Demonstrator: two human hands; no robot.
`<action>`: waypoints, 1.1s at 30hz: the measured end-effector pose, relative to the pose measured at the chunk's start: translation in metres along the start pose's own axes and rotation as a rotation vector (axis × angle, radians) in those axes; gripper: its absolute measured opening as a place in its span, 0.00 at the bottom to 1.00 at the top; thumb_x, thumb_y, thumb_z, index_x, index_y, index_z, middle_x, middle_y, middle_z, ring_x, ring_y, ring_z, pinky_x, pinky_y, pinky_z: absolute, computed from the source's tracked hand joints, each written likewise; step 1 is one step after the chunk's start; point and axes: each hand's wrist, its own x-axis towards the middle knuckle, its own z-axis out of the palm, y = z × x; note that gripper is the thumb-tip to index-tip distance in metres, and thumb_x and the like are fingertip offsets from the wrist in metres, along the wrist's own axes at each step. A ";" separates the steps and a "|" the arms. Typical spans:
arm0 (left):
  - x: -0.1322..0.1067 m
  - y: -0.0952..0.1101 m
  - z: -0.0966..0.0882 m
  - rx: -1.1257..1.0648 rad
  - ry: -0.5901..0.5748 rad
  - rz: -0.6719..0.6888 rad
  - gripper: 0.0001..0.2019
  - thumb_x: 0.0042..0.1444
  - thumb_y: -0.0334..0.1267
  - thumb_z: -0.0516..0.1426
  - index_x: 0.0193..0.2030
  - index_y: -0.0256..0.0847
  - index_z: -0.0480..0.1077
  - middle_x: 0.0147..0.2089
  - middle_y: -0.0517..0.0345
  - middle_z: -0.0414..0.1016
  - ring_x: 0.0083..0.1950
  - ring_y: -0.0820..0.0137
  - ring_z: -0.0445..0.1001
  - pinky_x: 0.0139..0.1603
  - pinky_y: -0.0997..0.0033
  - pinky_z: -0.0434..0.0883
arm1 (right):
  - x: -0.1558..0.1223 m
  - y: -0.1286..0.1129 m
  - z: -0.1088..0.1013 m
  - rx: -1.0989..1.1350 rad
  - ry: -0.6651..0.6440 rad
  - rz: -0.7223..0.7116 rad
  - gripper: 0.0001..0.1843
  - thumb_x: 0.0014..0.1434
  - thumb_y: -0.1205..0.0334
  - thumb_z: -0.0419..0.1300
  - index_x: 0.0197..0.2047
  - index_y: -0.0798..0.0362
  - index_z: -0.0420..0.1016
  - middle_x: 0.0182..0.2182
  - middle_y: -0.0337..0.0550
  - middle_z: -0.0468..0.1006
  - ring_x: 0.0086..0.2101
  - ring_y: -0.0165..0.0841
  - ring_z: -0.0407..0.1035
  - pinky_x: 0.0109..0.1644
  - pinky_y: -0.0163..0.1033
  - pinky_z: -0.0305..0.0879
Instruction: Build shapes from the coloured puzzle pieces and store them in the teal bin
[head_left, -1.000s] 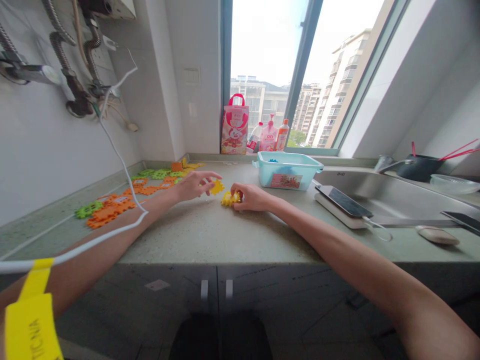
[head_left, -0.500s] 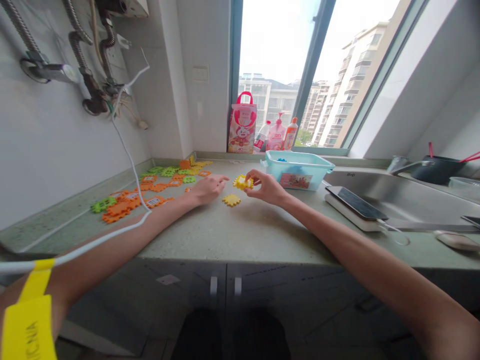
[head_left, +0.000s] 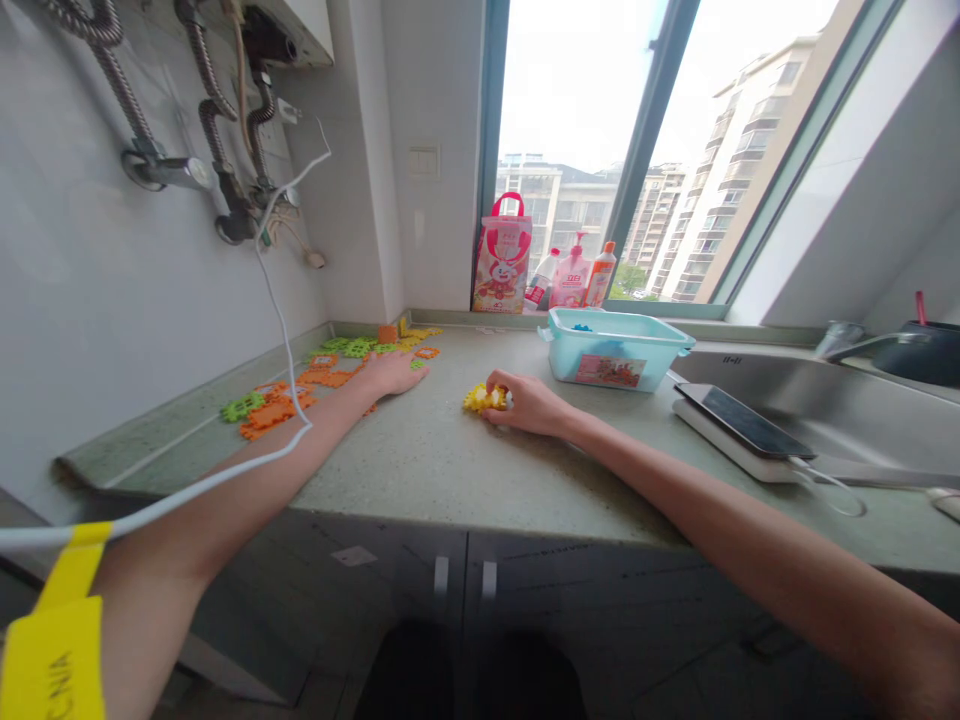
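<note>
My right hand (head_left: 525, 402) pinches a yellow toothed plastic building piece (head_left: 475, 400) low over the counter. Whether a second yellow piece lies under it cannot be made out. To the left, my left hand (head_left: 394, 374) reaches over the spread of pieces with its fingers stretched out, and nothing shows in its grip. Beside and beneath it lie several orange pieces (head_left: 330, 379) and green pieces (head_left: 358, 347). A few yellow pieces (head_left: 421, 333) sit farther back by the wall. My left hand partly covers some of the pieces.
A light blue plastic tub (head_left: 622, 345) with a blue piece (head_left: 581, 328) inside stands behind my right hand. A phone (head_left: 746, 420) rests on a white block beside the sink (head_left: 885, 400). A white cable (head_left: 286, 340) hangs across my left forearm. Bottles (head_left: 571, 278) line the windowsill.
My left hand has moved left over the coloured pieces. My right hand has lowered its yellow piece to where the flat yellow one lay, which no longer shows separately. The view has shifted slightly.
</note>
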 end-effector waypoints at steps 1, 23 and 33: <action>0.001 -0.001 0.001 0.022 0.021 -0.007 0.34 0.69 0.61 0.46 0.73 0.46 0.68 0.71 0.37 0.72 0.69 0.41 0.70 0.70 0.33 0.59 | 0.000 0.003 -0.003 -0.008 -0.003 0.011 0.17 0.58 0.53 0.71 0.46 0.48 0.72 0.37 0.41 0.81 0.35 0.35 0.71 0.41 0.38 0.61; 0.004 0.004 -0.009 0.248 0.251 0.057 0.30 0.66 0.56 0.50 0.62 0.34 0.74 0.61 0.29 0.77 0.64 0.42 0.72 0.67 0.44 0.60 | -0.009 0.031 -0.034 -0.009 -0.105 0.036 0.20 0.57 0.54 0.71 0.52 0.49 0.76 0.36 0.40 0.80 0.33 0.34 0.72 0.39 0.36 0.63; 0.083 0.052 -0.002 0.150 0.173 -0.048 0.28 0.70 0.41 0.49 0.66 0.20 0.71 0.61 0.16 0.75 0.65 0.38 0.72 0.62 0.43 0.66 | -0.009 0.024 -0.039 0.004 -0.163 0.107 0.21 0.58 0.57 0.71 0.53 0.50 0.76 0.39 0.42 0.82 0.36 0.34 0.73 0.39 0.35 0.62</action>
